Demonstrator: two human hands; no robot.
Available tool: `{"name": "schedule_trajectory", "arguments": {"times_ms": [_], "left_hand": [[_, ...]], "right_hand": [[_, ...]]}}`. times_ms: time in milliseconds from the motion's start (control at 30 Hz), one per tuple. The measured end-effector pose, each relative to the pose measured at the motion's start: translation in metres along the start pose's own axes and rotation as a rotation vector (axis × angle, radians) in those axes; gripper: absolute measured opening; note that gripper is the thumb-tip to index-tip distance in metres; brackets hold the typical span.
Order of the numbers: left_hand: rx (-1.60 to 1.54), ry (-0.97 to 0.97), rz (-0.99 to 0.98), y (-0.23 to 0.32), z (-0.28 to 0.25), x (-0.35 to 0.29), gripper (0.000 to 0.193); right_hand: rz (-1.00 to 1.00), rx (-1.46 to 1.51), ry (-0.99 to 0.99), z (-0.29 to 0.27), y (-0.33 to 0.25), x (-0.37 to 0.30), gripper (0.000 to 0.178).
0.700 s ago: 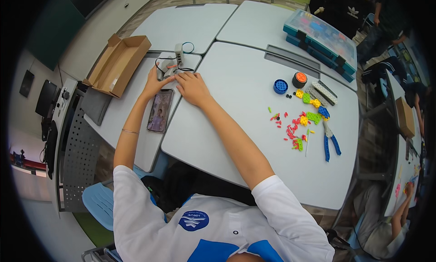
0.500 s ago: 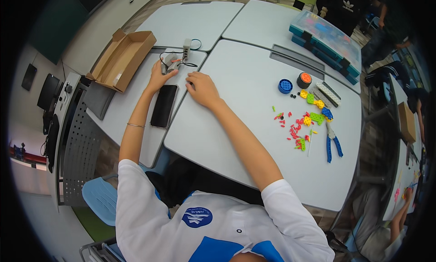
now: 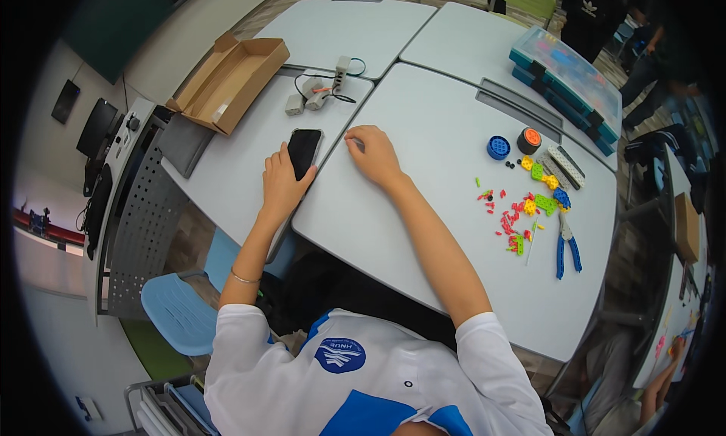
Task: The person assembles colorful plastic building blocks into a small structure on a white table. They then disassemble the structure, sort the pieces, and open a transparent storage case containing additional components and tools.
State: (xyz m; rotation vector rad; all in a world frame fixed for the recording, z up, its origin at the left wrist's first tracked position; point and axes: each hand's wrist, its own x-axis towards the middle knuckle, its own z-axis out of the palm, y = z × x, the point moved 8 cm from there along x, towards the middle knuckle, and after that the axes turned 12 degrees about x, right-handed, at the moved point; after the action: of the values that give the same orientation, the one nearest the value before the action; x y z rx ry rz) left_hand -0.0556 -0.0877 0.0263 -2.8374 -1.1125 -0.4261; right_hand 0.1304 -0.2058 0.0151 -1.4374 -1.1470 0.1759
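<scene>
A black smartphone (image 3: 305, 150) lies face up on the left table. My left hand (image 3: 283, 183) covers its near end, thumb along one side and fingers along the other. Just beyond the phone is a cluster of grey power adapters (image 3: 311, 88) with a black cable and a touch of orange. My right hand (image 3: 374, 155) rests on the neighbouring white table near its left edge. Its fingers are curled in, and nothing shows in them.
On the right lie small red pegs (image 3: 514, 220), coloured building pieces (image 3: 544, 203), blue-handled pliers (image 3: 566, 243), a blue wheel (image 3: 497, 147) and a black-and-orange wheel (image 3: 529, 139). A teal parts case (image 3: 567, 88) stands behind them. An open cardboard box (image 3: 227, 88) is at the far left.
My left hand has let go of the grey adapters and come back toward me onto the phone. My right hand stays by the table edge. The whole view has shifted slightly.
</scene>
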Motion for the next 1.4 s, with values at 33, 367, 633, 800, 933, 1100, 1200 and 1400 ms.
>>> {"name": "schedule_trajectory", "arguments": {"times_ms": [33, 367, 633, 800, 933, 1100, 1200, 1400], "left_hand": [[0.0, 0.03, 0.03, 0.001, -0.003, 0.002, 0.098], [-0.074, 0.004, -0.067, -0.049, -0.007, 0.022, 0.095], [-0.009, 0.079, -0.163, -0.115, 0.02, 0.071, 0.093], [-0.077, 0.215, -0.096, -0.171, 0.05, 0.12, 0.085], [-0.207, 0.285, -0.054, -0.159, 0.053, 0.128, 0.085], [-0.32, 0.595, 0.095, 0.008, -0.016, 0.06, 0.059], [-0.553, 0.33, 0.413, 0.118, -0.036, 0.023, 0.056], [-0.634, -0.001, 0.772, 0.277, -0.006, 0.019, 0.06]], "right_hand": [[-0.006, -0.008, -0.001, -0.001, 0.0, -0.002, 0.015], [-0.032, 0.027, 0.016, -0.01, -0.011, -0.024, 0.01], [-0.025, -0.021, -0.016, -0.013, -0.016, -0.032, 0.01], [-0.139, -0.039, 0.014, -0.009, -0.039, -0.049, 0.011], [-0.248, -0.223, -0.084, -0.011, -0.057, -0.09, 0.028], [-0.288, -0.442, -0.157, -0.082, -0.111, -0.138, 0.035], [-0.19, -0.546, 0.019, -0.176, -0.115, -0.146, 0.033], [0.19, -0.785, 0.437, -0.404, -0.043, -0.167, 0.032]]}}
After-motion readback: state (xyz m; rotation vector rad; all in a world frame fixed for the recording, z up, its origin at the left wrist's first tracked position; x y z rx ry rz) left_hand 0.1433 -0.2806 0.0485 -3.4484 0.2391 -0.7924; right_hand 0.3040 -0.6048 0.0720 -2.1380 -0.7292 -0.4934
